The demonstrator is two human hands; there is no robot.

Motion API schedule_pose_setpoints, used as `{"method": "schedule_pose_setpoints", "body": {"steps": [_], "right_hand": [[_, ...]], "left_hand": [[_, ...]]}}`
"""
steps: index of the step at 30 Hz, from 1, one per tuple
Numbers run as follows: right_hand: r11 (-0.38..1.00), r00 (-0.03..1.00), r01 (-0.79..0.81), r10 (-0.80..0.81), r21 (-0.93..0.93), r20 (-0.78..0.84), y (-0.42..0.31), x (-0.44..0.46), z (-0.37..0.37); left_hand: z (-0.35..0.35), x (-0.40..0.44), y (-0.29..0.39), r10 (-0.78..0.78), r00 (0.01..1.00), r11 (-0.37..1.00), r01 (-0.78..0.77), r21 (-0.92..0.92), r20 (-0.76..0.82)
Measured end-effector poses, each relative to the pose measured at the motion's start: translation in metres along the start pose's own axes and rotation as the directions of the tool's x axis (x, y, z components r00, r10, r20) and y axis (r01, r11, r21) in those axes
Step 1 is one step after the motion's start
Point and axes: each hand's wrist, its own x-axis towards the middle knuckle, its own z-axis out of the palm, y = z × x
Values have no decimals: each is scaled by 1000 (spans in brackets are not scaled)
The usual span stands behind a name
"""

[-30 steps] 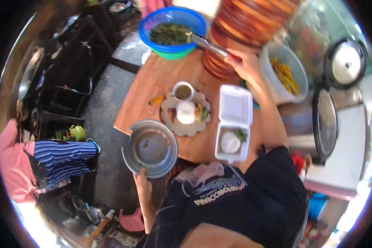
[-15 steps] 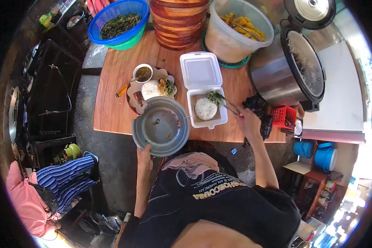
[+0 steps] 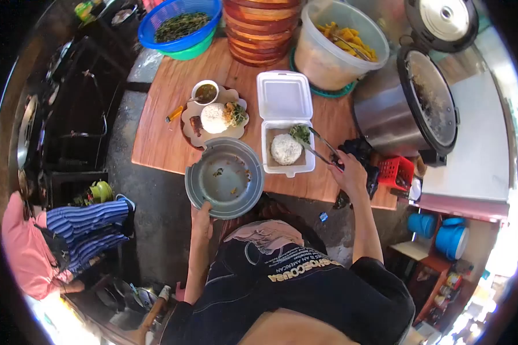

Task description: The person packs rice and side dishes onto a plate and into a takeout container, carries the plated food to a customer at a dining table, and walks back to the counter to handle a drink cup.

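Observation:
My left hand [image 3: 201, 218] grips the near rim of a grey bowl [image 3: 220, 187], tilted toward me, with a few food scraps on its bottom. In my right hand [image 3: 350, 171] is a pair of metal tongs [image 3: 322, 148], whose tips reach the green vegetables [image 3: 299, 134] inside an open white foam box [image 3: 266, 164]. A mound of rice [image 3: 286, 149] lies in the box beside the greens. Left of the box, a plate [image 3: 188, 129] carries rice, greens and a brown piece of food, with a small bowl of sauce [image 3: 206, 92] at its edge.
Along the back of the wooden table [image 3: 155, 138] stand a blue basket of greens [image 3: 217, 22], a stack of wooden plates [image 3: 262, 34] and a tub of yellow food [image 3: 328, 63]. An open rice cooker [image 3: 385, 109], black plastic bag [image 3: 360, 150] and red basket [image 3: 395, 172] are at right.
The tongs look more widely spread at the greens than before. My view has shifted slightly, while the bowl stays in my left hand.

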Motion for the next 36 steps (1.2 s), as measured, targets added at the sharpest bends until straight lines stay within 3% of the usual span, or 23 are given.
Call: {"method": "schedule_pose_setpoints", "body": {"steps": [1, 3, 5, 6, 7, 8, 9, 11, 12, 13, 15, 17, 18, 19, 20, 21, 22, 23, 24, 27, 29, 31, 36], "right_hand": [[998, 998, 12, -15, 55, 67, -3, 8, -5], [989, 988, 149, -149, -16, -47, 27, 20, 8], [977, 997, 73, -76, 200, 10, 28, 29, 0], [958, 981, 189, -192, 217, -7, 25, 34, -5], [982, 986, 43, -72, 186, 149, 21, 40, -8], [948, 985, 110, -144, 298, 96, 38, 49, 10], [944, 981, 63, -119, 325, 155, 49, 62, 19], [904, 961, 248, -276, 348, 33, -6, 48, 2], [853, 927, 319, -371, 412, 52, 28, 83, 28], [679, 812, 561, -562, 474, -157, 34, 107, 55], [861, 856, 471, -499, 195, 137, -118, 2, -24], [623, 640, 727, -767, 287, 42, -151, 24, 24], [535, 543, 761, -835, 367, 89, -211, -25, 19], [641, 612, 650, -760, 409, 220, -256, -56, 33], [596, 574, 495, -770, 631, 277, -274, -45, 85], [546, 499, 531, -819, 648, 281, -302, -50, 124], [476, 352, 587, -878, 655, 323, -345, -82, 138], [439, 282, 564, -898, 699, 337, -372, -113, 169], [508, 269, 498, -861, 703, 432, -410, -157, 178], [335, 56, 569, -927, 751, 371, -502, -270, 212], [308, -42, 553, -917, 774, 396, -552, -327, 233], [146, -137, 569, -954, 809, 268, -596, -374, 264], [-9, -328, 580, -918, 815, 223, -723, -488, 317]], "left_hand": [[-7, -8, -6, 26, 998, 999, -29, -42, -53], [-22, -20, -14, 41, 992, 998, -46, -36, -121], [-34, -39, -25, 55, 981, 989, -79, -126, -187], [-41, -49, -29, 64, 974, 977, -106, -185, -218], [-45, -61, -27, 115, 945, 959, -186, -215, -306], [-45, -75, -23, 68, 937, 957, -158, -244, -344], [-50, -87, -21, 23, 924, 948, -142, -287, -381], [-96, -86, -68, 102, 939, 914, -219, -342, -329], [-99, -103, -64, 90, 919, 895, -243, -373, -384], [-105, -122, -60, 67, 900, 878, -258, -402, -430], [-151, -132, -97, 5, 916, 928, -154, -340, -402], [-178, -156, -88, 158, 809, 750, -471, -464, -566], [-206, -170, -98, 141, 798, 754, -470, -459, -585], [-235, -187, -104, 145, 782, 741, -492, -457, -606], [-259, -202, -110, 160, 743, 697, -551, -459, -649], [-278, -217, -115, 168, 701, 648, -608, -458, -693], [-288, -247, -104, 146, 625, 635, -654, -412, -767], [-316, -278, -119, 126, 591, 668, -644, -373, -797], [-341, -293, -136, 109, 515, 679, -663, -315, -850], [-399, -345, -161, -123, 384, 401, -824, -400, -915], [-420, -386, -146, -210, 247, 245, -923, -296, -946], [-455, -413, -150, -216, 127, 180, -969, -168, -968], [-562, -469, -121, -191, -118, 16, -993, 118, -975]]}}
